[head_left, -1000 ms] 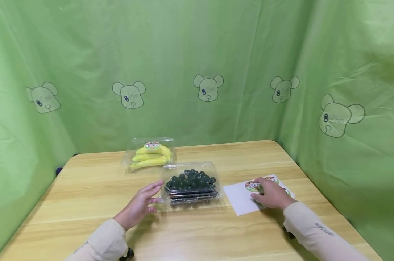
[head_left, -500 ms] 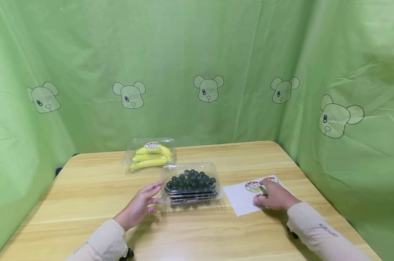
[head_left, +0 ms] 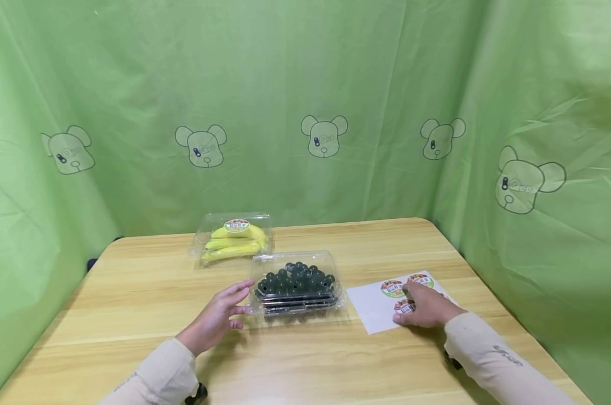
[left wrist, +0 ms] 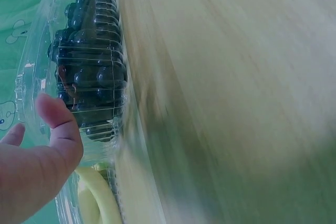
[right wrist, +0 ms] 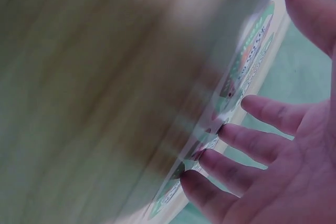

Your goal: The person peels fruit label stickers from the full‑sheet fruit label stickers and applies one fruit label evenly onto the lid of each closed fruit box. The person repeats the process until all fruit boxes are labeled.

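Observation:
A clear plastic clamshell box of dark grapes stands mid-table with its lid down. My left hand is at the box's left side, fingers loosely extended; the fingertips are at its wall, though contact is hard to make out. In the left wrist view, the thumb is in front of the box. To the right lies a white sheet of round fruit stickers. Over its right part is my right hand, fingers spread and fairly straight. In the right wrist view, several fingertips meet the sheet, with nothing gripped.
Behind and left of the grapes, another clear box contains yellow bananas and has a round sticker on its lid. Green curtains printed with bear heads surround the wooden table at the back and sides.
My right hand has shifted slightly to the right over the sheet, uncovering more of the stickers. My left hand and both boxes have stayed in place.

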Motion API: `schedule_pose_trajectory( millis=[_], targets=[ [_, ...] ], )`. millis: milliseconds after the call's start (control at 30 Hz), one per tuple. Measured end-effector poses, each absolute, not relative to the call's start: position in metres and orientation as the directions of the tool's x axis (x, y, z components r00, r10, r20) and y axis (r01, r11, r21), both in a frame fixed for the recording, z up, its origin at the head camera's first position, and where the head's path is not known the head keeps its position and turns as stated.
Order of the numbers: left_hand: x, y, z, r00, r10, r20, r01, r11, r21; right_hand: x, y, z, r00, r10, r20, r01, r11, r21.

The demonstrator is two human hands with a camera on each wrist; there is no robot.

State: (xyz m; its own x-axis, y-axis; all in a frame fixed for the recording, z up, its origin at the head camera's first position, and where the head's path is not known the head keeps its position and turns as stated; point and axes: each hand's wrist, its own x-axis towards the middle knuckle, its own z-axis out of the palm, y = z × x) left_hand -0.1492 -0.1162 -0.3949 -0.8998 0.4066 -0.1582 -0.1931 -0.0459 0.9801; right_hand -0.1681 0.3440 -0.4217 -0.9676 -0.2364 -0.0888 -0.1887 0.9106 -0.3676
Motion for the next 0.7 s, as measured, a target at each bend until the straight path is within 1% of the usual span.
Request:
schedule_pose_trajectory(
  millis=[233,700],
  targets=[
    [-0.1478,-0.1152,-0.3938,-0.906,0.394,-0.157,-0.186,-0.036,0.982,-0.1682,0.3436,-0.4215,-0.963,-0.262,-0.071,-0.224,0.916,-0.333],
    [-0.1461,-0.1107,-0.3935,-0.92,0.363,-0.149,-0.163,-0.011,0.986,-0.1699,0.3474,-0.4267,-0.967,-0.241,-0.08,-0.201,0.919,-0.338]
  ],
)
